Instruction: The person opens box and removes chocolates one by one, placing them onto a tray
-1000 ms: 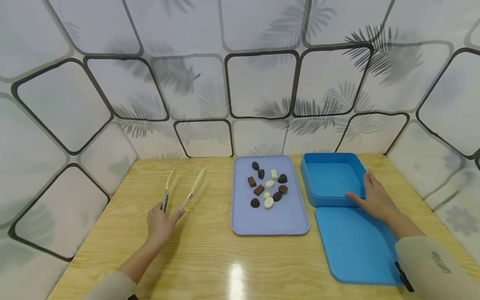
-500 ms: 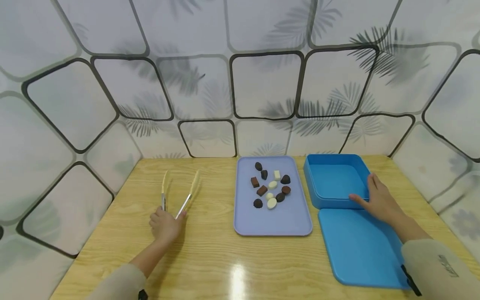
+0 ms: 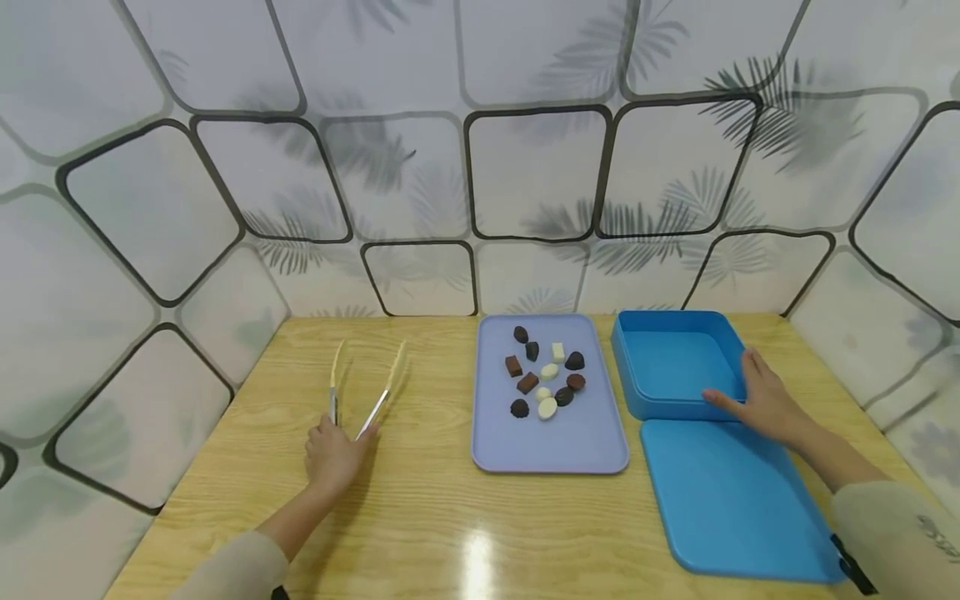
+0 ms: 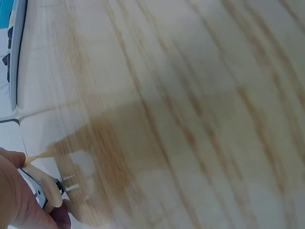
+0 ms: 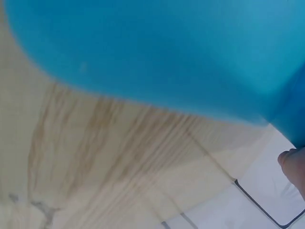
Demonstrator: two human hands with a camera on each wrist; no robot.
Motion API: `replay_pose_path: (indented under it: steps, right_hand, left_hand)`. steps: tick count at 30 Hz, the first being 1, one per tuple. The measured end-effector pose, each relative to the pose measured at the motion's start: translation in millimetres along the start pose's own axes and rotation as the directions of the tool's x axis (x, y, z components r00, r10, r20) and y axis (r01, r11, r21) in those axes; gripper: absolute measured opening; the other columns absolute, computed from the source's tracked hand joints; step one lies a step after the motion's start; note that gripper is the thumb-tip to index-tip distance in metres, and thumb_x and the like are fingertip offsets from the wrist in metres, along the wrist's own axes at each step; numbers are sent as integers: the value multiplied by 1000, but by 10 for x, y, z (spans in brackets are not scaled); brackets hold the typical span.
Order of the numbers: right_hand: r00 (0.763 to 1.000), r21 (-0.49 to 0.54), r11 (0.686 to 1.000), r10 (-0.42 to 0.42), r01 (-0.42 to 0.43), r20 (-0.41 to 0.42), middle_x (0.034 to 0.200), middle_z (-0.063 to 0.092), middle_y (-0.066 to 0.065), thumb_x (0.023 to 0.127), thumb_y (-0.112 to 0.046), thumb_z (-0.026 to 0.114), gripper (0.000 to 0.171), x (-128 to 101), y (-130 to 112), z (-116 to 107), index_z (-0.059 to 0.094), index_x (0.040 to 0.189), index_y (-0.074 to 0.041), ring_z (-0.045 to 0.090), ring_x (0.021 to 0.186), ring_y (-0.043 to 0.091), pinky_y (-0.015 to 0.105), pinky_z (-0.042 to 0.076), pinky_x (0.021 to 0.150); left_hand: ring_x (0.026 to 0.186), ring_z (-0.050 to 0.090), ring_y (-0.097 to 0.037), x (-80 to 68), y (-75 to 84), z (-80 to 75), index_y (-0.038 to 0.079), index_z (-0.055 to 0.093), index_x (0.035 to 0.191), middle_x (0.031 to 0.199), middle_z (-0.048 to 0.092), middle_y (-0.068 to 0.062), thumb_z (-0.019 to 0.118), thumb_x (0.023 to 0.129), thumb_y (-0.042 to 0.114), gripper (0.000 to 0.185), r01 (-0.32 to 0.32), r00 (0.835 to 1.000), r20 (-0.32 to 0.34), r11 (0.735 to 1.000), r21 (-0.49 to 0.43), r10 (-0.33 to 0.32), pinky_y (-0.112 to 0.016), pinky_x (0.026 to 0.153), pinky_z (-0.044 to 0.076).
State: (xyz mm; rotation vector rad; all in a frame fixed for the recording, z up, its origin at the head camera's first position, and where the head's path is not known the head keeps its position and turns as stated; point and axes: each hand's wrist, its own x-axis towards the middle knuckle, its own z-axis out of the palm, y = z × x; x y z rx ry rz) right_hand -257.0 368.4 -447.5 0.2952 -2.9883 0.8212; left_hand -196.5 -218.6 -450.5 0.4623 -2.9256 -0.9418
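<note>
Tongs (image 3: 365, 390) lie on the bench (image 3: 420, 517), left of the lilac tray (image 3: 570, 442), arms spread in a V w/ tips pointing to the back wall. Left hand (image 3: 333, 454) sits at the hinge end, fingers curled round it; left wrist view shows the metal hinge (image 4: 45, 191) against the palm. Right hand (image 3: 761, 400) rests on the near right corner of the blue box (image 3: 667, 367), fingers fairly straight, thumb along the front rim, gripping nothing. Blue lid (image 3: 727, 500) lies flat just in front of the box. Tray carries approx. a dozen dark, brown & white chocolates (image 3: 547, 382).
</note>
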Motion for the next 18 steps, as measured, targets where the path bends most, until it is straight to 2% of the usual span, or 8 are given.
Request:
replay_pose_path:
  steps: [6,9,11,13,15,18]
  right_hand:
    - [997,-76,997,-14,8,-72,146,-10,42,92,-47,53,99,-15,1,-12,-5,144,13,-4,130,64,75,3,100]
    - [991,-135,990,-62,45,-121,147,-3,42,90,-48,56,100,-11,-31,-11,1,144,15,-2,133,60,71,-1,104]
    - [985,-171,982,-100,75,-141,147,2,42,88,-50,58,101,-4,-67,-16,4,144,15,-1,136,56,67,-4,107]
    - [979,-207,973,-137,103,-154,147,6,41,87,-51,60,103,3,-117,-30,6,144,15,0,138,53,65,-3,109]
    - [975,-239,963,-161,122,-151,148,7,40,86,-53,60,104,14,-181,-52,7,145,14,-1,140,50,64,-5,109]
    - [975,-279,949,-185,145,-124,149,5,38,86,-54,59,104,27,-320,-94,5,146,11,-3,140,49,65,-7,108]
  left_hand:
    - [102,42,-53,-28,16,-20,-24,31,119,108,40,-39,59,92,36,71,3,999,51,997,-73,1,-54,77,44]
    - [105,39,-55,-90,49,-40,-25,26,123,112,36,-42,59,92,33,73,7,998,68,996,-89,-1,-56,80,44]
    - [112,34,-57,-135,74,-47,-24,18,129,121,30,-44,59,92,34,80,-14,998,59,997,-80,18,-61,87,39]
    - [120,26,-59,-163,104,-44,-21,8,136,132,20,-45,60,92,35,88,-60,998,20,997,-56,62,-66,94,31]
    - [129,17,-58,-168,137,-33,-16,-1,142,143,10,-41,60,91,39,97,-141,990,-25,990,-6,141,-69,99,21]
    - [137,8,-51,-156,235,-49,-9,-2,147,152,3,-31,60,89,46,101,-279,958,-45,957,78,283,-68,104,11]
